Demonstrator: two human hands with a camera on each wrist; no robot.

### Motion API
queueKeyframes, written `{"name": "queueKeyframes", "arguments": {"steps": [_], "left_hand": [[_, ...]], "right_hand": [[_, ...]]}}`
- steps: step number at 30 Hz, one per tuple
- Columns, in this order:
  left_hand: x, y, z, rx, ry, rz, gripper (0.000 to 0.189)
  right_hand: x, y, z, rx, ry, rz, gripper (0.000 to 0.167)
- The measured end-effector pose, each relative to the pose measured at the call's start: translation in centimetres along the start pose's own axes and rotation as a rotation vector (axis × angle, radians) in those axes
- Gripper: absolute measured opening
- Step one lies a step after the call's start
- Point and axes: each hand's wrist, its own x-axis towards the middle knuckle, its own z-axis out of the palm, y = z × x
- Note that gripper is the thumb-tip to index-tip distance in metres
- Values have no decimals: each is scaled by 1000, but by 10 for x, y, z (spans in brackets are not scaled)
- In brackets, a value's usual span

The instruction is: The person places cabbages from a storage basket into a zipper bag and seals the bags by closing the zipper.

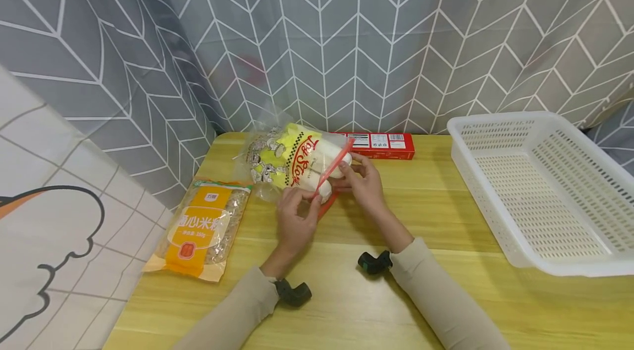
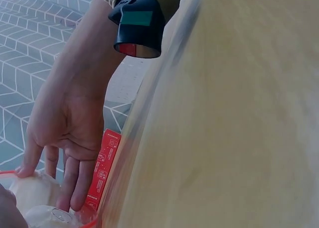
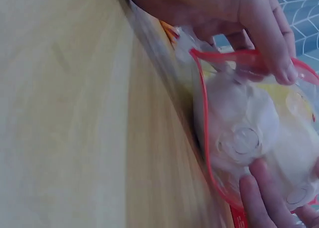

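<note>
A clear zip bag (image 1: pixel 292 165) with yellow "Toy Story" print and a red zip edge lies tilted at the back of the table. White bottle-like items (image 3: pixel 244 133) with rounded ends fill it, and its mouth gapes towards me. At the near side of that mouth, my left hand (image 1: pixel 297 218) pinches the red edge between thumb and fingers. My right hand (image 1: pixel 365 182) holds the far side, thumb over the edge. Two of its fingers (image 3: pixel 264 188) reach against the white ends in the right wrist view.
Left of the bag lies an orange-labelled packet (image 1: pixel 203 229) of dry noodles. Behind the bag, a red box (image 1: pixel 381 145) sits along the table's back edge by the grey patterned curtain (image 1: pixel 386 42). A white plastic basket (image 1: pixel 487 212) stands at the right.
</note>
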Motion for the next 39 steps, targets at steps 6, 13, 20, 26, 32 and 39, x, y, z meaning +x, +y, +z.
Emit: {"name": "queueKeyframes", "arguments": {"steps": [6,13,20,26,32,39], "left_hand": [[0,0,-2,37,-3,-14,8],[0,-1,0,2,-3,0,6],[-1,-1,1,-12,-19,-5,7],[-1,-2,1,-4,-13,-21,6],[-1,-3,2,-8,5,3,6],[-1,-3,1,16,2,-16,6]], "right_hand": [[-3,2,3,47,11,29,48],[-8,12,11,69,137,-113,48],[-10,16,10,123,126,-55,47],[-11,15,10,104,123,39,44],[-9,18,9,96,130,62,47],[-7,22,5,71,103,31,52]]}}
